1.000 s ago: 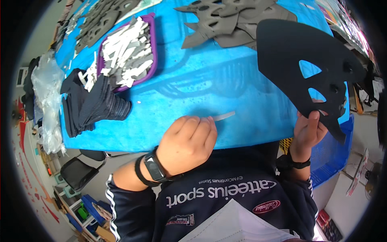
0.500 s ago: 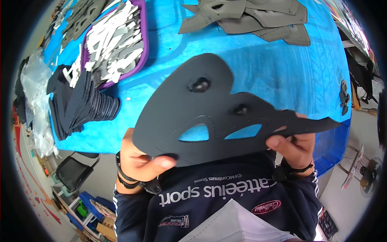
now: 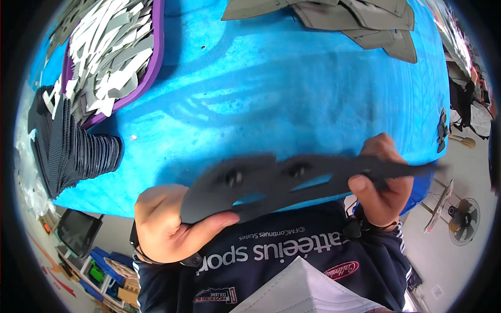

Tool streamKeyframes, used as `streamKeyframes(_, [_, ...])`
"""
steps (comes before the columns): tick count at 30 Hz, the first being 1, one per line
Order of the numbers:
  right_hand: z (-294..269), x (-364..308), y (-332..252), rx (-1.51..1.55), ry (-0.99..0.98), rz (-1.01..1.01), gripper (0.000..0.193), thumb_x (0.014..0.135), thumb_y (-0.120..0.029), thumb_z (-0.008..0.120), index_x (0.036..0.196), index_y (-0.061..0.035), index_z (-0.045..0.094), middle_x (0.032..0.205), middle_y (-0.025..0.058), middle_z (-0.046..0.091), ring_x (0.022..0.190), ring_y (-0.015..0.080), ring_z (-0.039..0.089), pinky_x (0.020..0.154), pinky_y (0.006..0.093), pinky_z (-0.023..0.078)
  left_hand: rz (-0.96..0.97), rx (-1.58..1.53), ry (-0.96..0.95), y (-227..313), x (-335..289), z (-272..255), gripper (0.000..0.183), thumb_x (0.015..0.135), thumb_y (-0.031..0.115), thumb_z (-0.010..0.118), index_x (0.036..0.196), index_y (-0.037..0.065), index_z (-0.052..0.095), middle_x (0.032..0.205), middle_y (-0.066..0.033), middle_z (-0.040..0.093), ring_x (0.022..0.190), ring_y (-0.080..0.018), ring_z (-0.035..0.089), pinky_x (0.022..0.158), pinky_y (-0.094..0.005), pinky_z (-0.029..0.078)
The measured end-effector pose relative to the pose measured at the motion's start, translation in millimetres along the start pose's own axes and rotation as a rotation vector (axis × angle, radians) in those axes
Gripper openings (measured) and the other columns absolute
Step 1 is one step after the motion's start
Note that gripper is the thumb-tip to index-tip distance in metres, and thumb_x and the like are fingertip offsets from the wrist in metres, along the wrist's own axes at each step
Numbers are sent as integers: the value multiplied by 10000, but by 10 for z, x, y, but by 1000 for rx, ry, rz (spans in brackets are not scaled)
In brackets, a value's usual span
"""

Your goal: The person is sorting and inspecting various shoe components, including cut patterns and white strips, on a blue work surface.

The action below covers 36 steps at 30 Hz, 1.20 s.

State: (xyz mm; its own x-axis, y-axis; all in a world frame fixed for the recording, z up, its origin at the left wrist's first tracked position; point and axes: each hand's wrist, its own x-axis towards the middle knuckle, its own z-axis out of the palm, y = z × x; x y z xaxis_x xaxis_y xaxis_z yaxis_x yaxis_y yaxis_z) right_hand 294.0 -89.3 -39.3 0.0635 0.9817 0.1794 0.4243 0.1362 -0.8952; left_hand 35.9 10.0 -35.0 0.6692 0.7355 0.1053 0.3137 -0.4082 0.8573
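A dark grey, flexible sheet panel [image 3: 263, 176] is stretched between my two hands, just above the near edge of the blue-covered table. It has a rounded wide end, a narrow pointed end, cut-out windows and two shiny black round spots. My left hand [image 3: 169, 221] pinches the wide end, thumb on top and fingers hidden beneath. My right hand [image 3: 385, 195] grips the narrow end, with its thumb in front and fingers behind. The panel is tipped, so its face looks foreshortened, and the pointed tip is blurred.
A purple-rimmed bin [image 3: 157, 49] of white and grey strips [image 3: 112, 52] stands far left. Nearer is a stack of dark ribbed pieces [image 3: 96, 154]. Grey cut panels [image 3: 378, 23] lie at the far right, small dark scraps [image 3: 442, 130] by the right edge. A fan [image 3: 463, 221] stands beyond.
The panel has tilted from facing up to nearly edge-on, its far edge coming down toward me. Both hands still hold it. The table's things have shifted in view.
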Motion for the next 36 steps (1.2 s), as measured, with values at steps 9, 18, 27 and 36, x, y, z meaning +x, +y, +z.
streamKeyframes(9, [39,12,98,-196,7,-28,159,670,-55,668,812,-2,623,711,59,518,742,199,431,566,284,338,1,42,11,-108,77,-10,130,601,84,722,637,53,601,517,-5,519,515,-173,393,510,-267,301])
streamKeyframes(18, [17,26,90,-278,-38,53,165,662,-51,666,808,9,615,726,71,530,719,215,439,547,302,346,27,226,-86,-110,155,-2,112,583,102,688,620,70,588,528,12,518,535,-162,378,619,-315,250])
streamKeyframes(27, [-19,5,231,-26,-17,-155,217,674,-163,688,718,-7,544,680,95,607,627,214,465,529,284,350,103,12,-25,-130,185,-4,110,583,105,683,646,60,604,572,-7,565,572,-175,437,593,-311,274])
streamKeyframes(36, [61,-9,112,-74,-23,-13,209,692,-121,693,744,17,546,725,122,635,620,214,485,511,286,381,123,10,-146,-165,154,-46,96,582,97,673,616,49,598,580,-28,579,575,-185,508,552,-300,283])
